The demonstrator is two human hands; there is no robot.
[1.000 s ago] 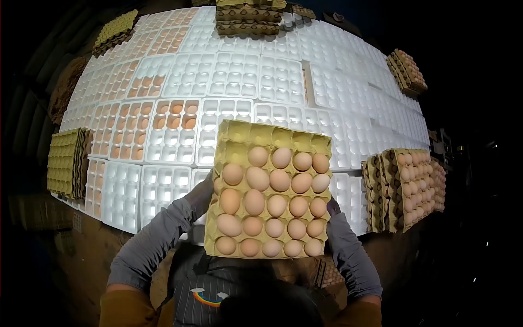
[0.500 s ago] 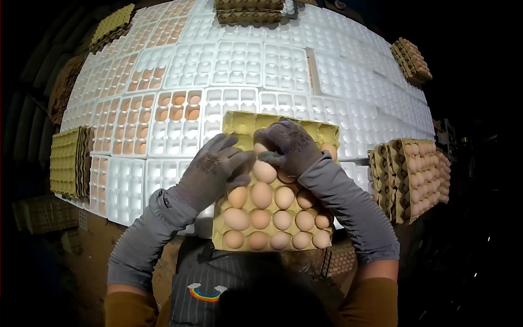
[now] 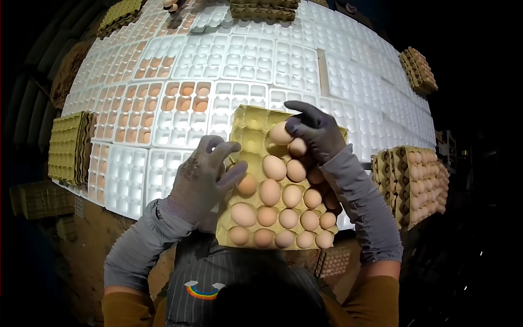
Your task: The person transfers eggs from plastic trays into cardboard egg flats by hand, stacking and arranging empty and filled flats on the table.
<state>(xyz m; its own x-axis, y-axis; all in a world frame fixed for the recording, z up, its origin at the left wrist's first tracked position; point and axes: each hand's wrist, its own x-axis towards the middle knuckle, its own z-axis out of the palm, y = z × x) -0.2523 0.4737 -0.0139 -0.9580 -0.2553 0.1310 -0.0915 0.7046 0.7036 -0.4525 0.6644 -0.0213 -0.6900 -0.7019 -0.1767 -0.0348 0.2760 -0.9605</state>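
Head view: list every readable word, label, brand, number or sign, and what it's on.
No readable text.
Left hand: faint marks on the glove, too blurred to read.
Striped apron: rainbow patch, no lettering visible.
Egg tray: no lettering visible.

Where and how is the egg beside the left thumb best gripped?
Probably take the egg by its upper sides, from above: its rounded top stands exposed, while the yellow tray surrounds its lower part. The left hand is nearest.
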